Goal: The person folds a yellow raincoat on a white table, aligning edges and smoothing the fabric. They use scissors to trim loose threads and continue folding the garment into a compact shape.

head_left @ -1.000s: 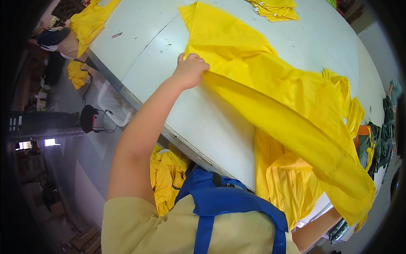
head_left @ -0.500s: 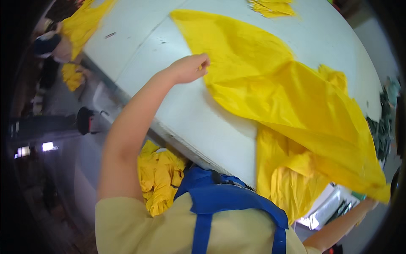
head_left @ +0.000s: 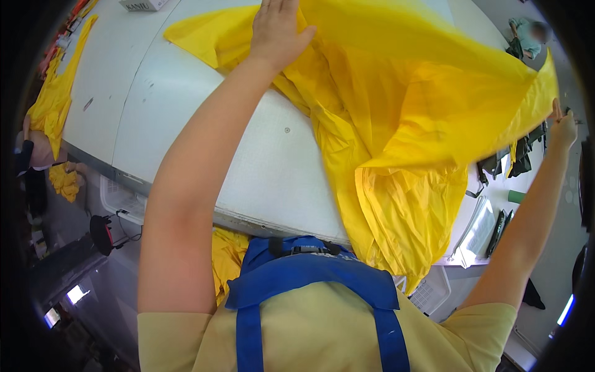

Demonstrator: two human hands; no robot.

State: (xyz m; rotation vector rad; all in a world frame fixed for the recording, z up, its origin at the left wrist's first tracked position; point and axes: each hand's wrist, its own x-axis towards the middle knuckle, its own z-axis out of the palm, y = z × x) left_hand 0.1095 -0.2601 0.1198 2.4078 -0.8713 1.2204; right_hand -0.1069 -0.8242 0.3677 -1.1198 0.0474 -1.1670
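Note:
A large sheet of shiny yellow fabric (head_left: 372,80) spreads over the white table (head_left: 266,161) and billows up on its right side. Its lower folds hang over the near edge of the table. On the far left part of the fabric my left hand (head_left: 277,31) lies with its fingers straight and its thumb out; the fingertips run out at the top of the view. My right hand (head_left: 563,129), arm stretched far out to the right, pinches the raised edge of the same fabric.
More yellow fabric (head_left: 229,257) lies below the table edge beside my left arm. At far left a person (head_left: 46,152) is next to another yellow piece (head_left: 59,93). A white box (head_left: 142,5) stands at the back; clear-covered papers (head_left: 476,232) lie at right. Another person (head_left: 530,38) is far right.
My left hand has gone from a closed grip near the fabric's edge to lying flat, farther forward. My right hand has risen and moved forward, lifting the fabric's right edge.

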